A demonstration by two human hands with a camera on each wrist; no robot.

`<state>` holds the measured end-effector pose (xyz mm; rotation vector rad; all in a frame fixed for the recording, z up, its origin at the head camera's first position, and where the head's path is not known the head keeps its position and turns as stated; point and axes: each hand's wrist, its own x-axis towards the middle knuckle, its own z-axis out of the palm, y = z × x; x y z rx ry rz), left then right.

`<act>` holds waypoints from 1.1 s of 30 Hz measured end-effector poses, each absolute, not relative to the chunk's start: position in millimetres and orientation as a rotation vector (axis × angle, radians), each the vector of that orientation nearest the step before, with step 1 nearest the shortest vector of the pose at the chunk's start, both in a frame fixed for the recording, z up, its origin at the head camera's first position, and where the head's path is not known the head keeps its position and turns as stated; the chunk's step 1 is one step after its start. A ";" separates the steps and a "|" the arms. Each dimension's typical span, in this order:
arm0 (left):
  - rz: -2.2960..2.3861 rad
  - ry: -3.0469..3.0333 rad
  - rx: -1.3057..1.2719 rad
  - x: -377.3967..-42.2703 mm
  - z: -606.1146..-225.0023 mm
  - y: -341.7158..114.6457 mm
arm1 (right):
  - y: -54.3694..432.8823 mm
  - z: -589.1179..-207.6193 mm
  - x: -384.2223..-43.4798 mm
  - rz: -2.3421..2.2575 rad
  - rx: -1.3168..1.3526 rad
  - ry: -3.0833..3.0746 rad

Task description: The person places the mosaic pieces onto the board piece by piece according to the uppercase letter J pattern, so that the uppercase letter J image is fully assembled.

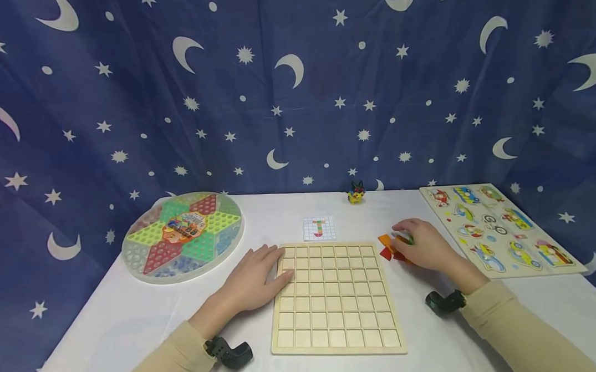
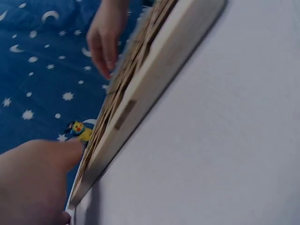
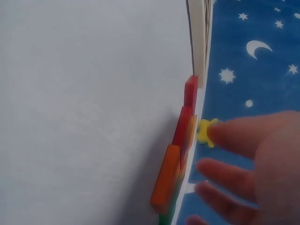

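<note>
A square wooden grid board (image 1: 336, 303) lies at the middle of the white table, its cells bare. My left hand (image 1: 252, 279) rests at its upper left edge, fingers stretched and thumb over the rim. Beyond the board's right edge is a small pile of coloured pieces, with an orange piece (image 3: 165, 178), red pieces (image 3: 182, 126) and some green (image 1: 409, 240). My right hand (image 1: 422, 246) hovers over this pile with loosely bent fingers, partly hiding it. In the right wrist view no piece sits between those fingers. A card with a coloured J pattern (image 1: 319, 228) lies behind the board.
At the left lies a round board with a coloured star (image 1: 201, 247). A picture puzzle board (image 1: 497, 238) lies at the right. A small yellow figure (image 1: 355, 194) stands at the table's back edge, before a blue star-and-moon curtain (image 1: 318, 85).
</note>
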<state>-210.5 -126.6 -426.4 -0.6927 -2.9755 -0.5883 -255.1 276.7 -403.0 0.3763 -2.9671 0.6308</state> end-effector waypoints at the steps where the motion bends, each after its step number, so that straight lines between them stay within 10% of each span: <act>1: -0.582 -2.974 -0.698 -209.2 -428.6 -128.2 | 276.8 -403.3 -256.7 0.631 0.381 -2.967; 18: -0.619 -2.867 -0.752 -207.3 -439.4 -141.3 | 246.9 -389.7 -268.2 0.277 0.236 -3.086; 33: -0.635 -2.857 -0.739 -205.8 -441.6 -136.7 | 230.0 -385.6 -278.4 0.922 0.185 -3.049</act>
